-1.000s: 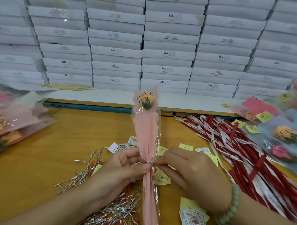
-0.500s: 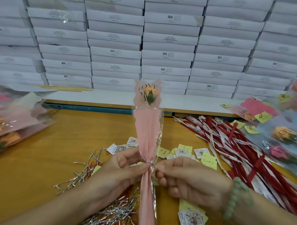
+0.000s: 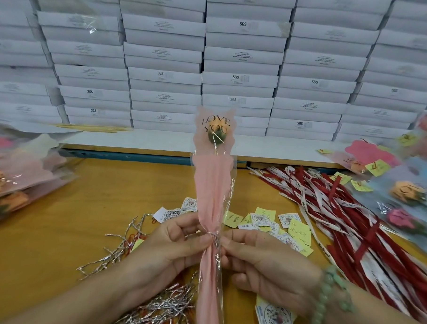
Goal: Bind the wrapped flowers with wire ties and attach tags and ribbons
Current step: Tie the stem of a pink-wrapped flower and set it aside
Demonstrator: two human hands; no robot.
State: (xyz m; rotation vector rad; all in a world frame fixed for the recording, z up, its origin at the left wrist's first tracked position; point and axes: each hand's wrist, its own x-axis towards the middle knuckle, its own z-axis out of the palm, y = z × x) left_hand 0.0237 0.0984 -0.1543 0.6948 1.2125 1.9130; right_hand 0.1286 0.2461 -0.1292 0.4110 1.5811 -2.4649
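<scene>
Pinching the flower [image 3: 212, 186] at its gathered neck, my left hand [image 3: 177, 246] has thumb and forefinger closed on the pink wrap right at the silver tie [image 3: 213, 235], while my right hand [image 3: 264, 262] nips the tie's twisted ends from the other side. The flower stands upright in the air between my hands, above the bench [image 3: 58, 228], bloom at the top. I judge it very light. The clear outer sleeve looks slick and crinkly, and the pink paper under it soft and easily creased, so the stem inside is the only stiff part. The neck, where everything bunches tight round the stem, is the place to hold; squeezing higher would crush the wrap, and the bloom should be left alone. The tie looks thin and bendable and should keep a twist, though I would guess too many turns could snap it or let its ends cut the film. No tag or ribbon shows on this flower yet. Loose tags [image 3: 261, 219] lie just beyond my fingers, ribbons [image 3: 339, 216] to the right, and spare ties [image 3: 157, 306] under my left wrist.
</scene>
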